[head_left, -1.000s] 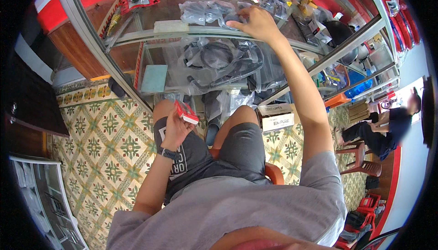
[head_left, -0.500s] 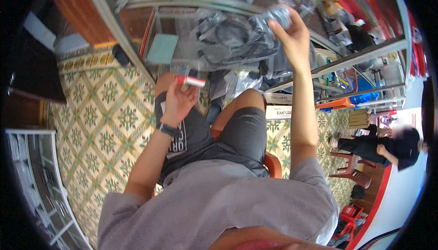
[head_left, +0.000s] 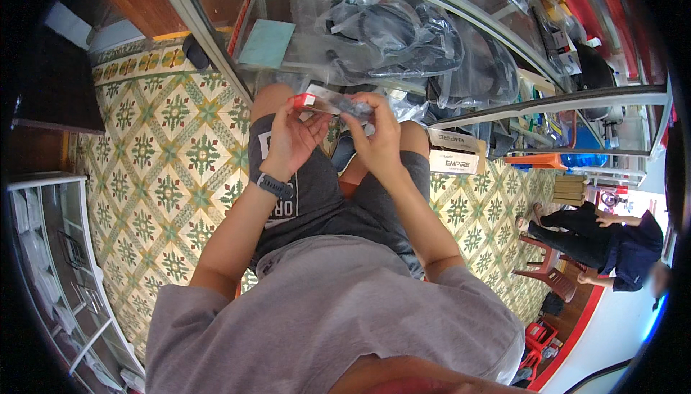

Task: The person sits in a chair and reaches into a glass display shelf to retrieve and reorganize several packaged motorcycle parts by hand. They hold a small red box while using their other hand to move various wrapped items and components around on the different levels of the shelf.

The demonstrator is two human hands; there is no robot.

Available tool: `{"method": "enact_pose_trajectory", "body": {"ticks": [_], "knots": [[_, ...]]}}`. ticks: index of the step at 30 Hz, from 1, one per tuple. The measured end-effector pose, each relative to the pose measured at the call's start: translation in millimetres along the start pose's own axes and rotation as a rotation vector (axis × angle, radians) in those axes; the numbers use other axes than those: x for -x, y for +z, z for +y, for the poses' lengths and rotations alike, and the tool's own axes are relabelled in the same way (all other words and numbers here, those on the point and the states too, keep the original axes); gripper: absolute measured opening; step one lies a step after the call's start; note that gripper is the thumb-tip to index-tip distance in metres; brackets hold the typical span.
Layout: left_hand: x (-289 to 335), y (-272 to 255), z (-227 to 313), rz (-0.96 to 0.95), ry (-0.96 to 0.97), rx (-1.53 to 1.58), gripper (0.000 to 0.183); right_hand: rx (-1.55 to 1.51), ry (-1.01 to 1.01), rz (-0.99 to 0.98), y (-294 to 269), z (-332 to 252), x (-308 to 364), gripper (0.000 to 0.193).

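My left hand (head_left: 294, 142), with a watch on the wrist, is above my left thigh. Its thumb side grips a small red-and-white box (head_left: 304, 100), while the other fingers are loosely curled. Close beside it, my right hand (head_left: 378, 138) pinches a clear plastic packet (head_left: 350, 109) with something dark inside. The packet reaches toward the box, and I cannot tell whether they touch. Just beyond both hands, black parts in clear plastic bags (head_left: 399, 41) lie in a glass display case, with a pale green card (head_left: 266, 43) to their left.
The case's metal frame (head_left: 497, 112) runs across on the right, near my knee. White printed cartons (head_left: 455, 160) stand beside my right knee on the patterned tile floor (head_left: 176, 178). A glass-fronted cabinet (head_left: 68, 250) is at the far left. Another person (head_left: 626, 246) is at the far right, near a red-brown plastic chair (head_left: 551, 268).
My right hand has come down and left from above the bagged parts, bringing the clear packet to my left hand. My left hand still holds the red-and-white box.
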State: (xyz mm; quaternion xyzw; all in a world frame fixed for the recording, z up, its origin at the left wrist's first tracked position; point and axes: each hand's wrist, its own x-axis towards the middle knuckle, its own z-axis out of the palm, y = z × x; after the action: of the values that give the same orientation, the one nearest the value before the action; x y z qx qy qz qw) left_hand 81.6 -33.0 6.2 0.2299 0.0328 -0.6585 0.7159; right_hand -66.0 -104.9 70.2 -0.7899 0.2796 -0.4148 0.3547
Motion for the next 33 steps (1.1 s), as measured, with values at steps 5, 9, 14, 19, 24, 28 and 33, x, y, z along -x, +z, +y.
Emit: {"method": "enact_pose_trajectory", "body": {"ticks": [5,9,14,19,24,28,33], "knots": [[0.6,-1.4,1.0,0.037,0.023,0.021,0.041,0.265,-0.132,-0.158,-16.0,-7.1,-5.8,0.027],[0.0,-6.1,-2.9,0.021,0.061,-0.115,0.039,0.411,-0.195,-0.158,-13.7,-8.6,-5.0,0.025],[3.0,2.6,-4.6,0.033,0.025,-0.102,0.040,0.192,-0.087,0.082,0.4,-8.5,0.7,0.026],[0.2,-0.7,-1.1,0.021,0.000,-0.118,0.040,0.140,-0.169,0.081,2.6,5.3,3.2,0.030],[-0.2,0.5,-2.4,0.039,0.020,-0.076,0.038,0.191,-0.268,-0.010,-1.6,0.2,-8.9,0.032],[-3.0,-8.8,0.5,0.079,0.027,-0.010,0.036,0.162,-0.133,-0.224,-0.5,-2.2,-16.4,0.031],[-0.1,-4.9,0.2,0.082,0.039,-0.044,0.034,0.237,-0.132,-0.159,-6.7,-11.2,-12.2,0.030]]}}
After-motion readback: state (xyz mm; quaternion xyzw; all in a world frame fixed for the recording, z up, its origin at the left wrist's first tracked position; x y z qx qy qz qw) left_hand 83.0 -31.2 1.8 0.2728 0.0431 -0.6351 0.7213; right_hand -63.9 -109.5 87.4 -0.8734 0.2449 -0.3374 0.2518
